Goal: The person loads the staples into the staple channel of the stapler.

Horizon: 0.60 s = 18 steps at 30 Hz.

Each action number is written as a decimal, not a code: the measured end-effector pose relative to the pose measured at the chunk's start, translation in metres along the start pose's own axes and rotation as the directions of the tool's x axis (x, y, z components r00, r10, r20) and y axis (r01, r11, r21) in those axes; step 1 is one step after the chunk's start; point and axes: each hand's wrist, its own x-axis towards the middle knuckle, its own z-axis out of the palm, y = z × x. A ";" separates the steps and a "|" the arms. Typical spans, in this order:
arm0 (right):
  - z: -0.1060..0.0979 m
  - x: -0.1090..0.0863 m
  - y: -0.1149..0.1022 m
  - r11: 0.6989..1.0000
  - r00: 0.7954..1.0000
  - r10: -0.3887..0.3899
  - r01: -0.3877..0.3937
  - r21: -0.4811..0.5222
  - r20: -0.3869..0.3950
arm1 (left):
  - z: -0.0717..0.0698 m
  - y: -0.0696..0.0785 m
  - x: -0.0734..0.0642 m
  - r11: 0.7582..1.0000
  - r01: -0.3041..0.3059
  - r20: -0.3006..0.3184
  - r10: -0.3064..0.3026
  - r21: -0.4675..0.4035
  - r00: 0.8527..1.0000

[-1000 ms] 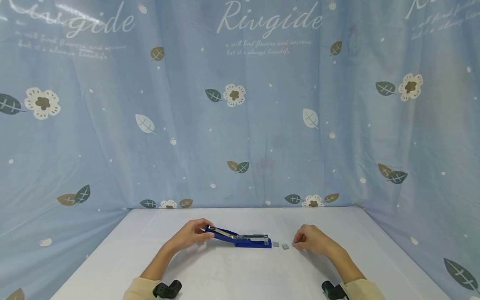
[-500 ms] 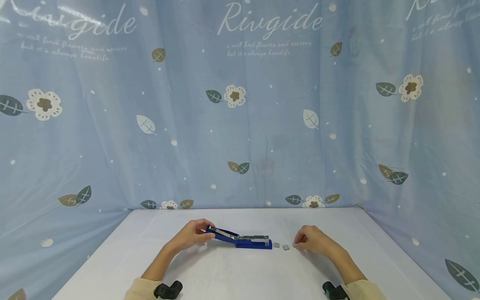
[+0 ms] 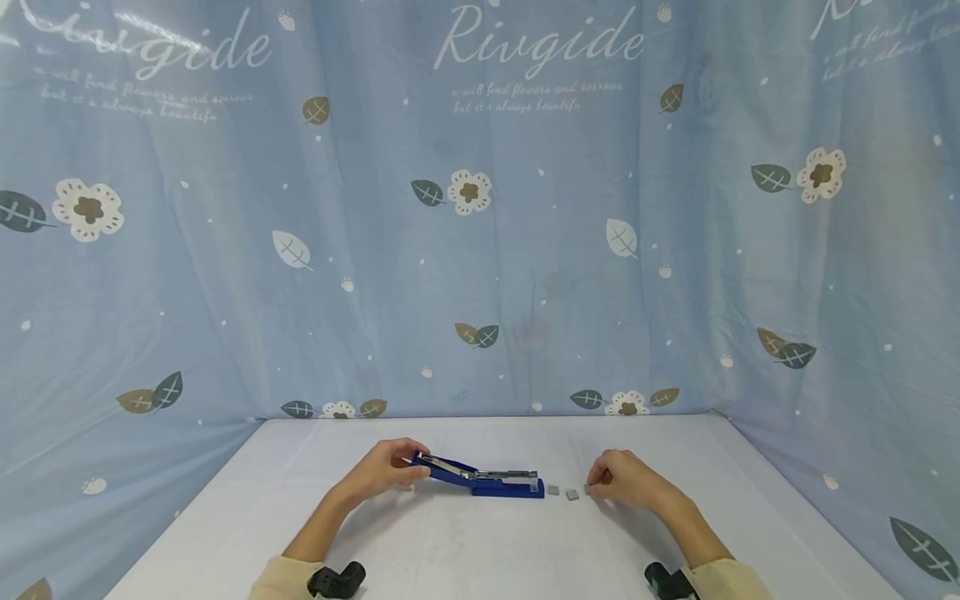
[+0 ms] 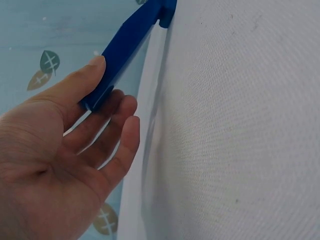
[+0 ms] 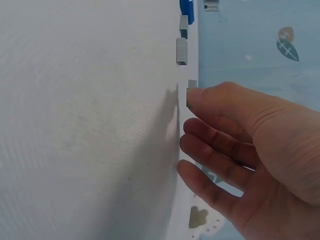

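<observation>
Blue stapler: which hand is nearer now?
Left: the left hand grips the raised end of the blue stapler. The right hand is apart, beyond the other end, pinching a small gray block.

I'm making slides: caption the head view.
Left hand holding an open blue stapler; right hand pinching a small grey piece.

Blue stapler [image 3: 491, 487], leaf-print blue curtain [image 3: 510, 250]

Stapler [image 3: 507, 491]: blue body, hinged wide open, metal mag [image 3: 504, 474] exposed. Base flat on desk [image 3: 465, 550]; top arm swung out L, free end tilted up in left hand [image 3: 384, 468]. Staple blocks [image 5: 181, 51]: 3 pcs, small, grey, ribbed. Block 1 [image 3: 552, 490] just beside base R end, block 2 [image 3: 572, 495] further R, both on desk. Block 3 [image 5: 192, 83] pinched in right hand [image 3: 624, 480], partly hidden.
</observation>
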 end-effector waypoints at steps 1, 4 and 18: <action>0.000 0.000 0.000 1.000 1.000 -0.007 0.007 -0.004 -0.004 | 0.000 0.000 0.000 1.000 0.001 -0.002 -0.001 0.000 1.000; -0.002 0.000 0.000 0.999 1.000 -0.028 0.027 -0.018 -0.014 | 0.000 0.001 -0.001 1.000 0.004 -0.006 -0.004 -0.003 1.000; -0.010 0.002 -0.027 0.993 0.994 0.061 -0.069 -0.093 -0.092 | 0.000 0.000 0.000 1.000 0.007 -0.007 -0.007 0.017 1.000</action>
